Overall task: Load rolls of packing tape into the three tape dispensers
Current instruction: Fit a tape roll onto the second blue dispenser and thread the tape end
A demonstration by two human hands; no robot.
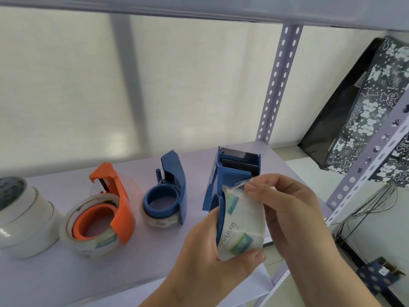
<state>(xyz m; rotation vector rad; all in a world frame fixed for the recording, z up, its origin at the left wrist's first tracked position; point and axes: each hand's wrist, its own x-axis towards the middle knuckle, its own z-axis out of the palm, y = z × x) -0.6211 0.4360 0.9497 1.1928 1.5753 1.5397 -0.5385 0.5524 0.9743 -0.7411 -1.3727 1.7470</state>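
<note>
Left hand (pixel 212 258) grips the blue dispenser (pixel 230 180) with a tape roll (pixel 241 227) in it, held just above the shelf (pixel 66 280). Right hand (pixel 287 209) pinches the loose tape end (pixel 240 185). Orange dispenser (pixel 106 213) and the second blue one (pixel 166 193) sit loaded on the shelf; spare rolls (pixel 22 216) at far left.

A pale lilac shelf (pixel 55 273) carries everything, with a perforated metal upright (pixel 279 80) rising at its far right corner and a second perforated post (pixel 363 173) slanting up at the right edge. Behind hangs a white translucent sheet (pixel 66 85). To the right, a black bag (pixel 363 103) printed with white bears leans against the wall, dark cables (pixel 365 209) trail below it, and a dotted navy box (pixel 376 278) sits low on the floor.
</note>
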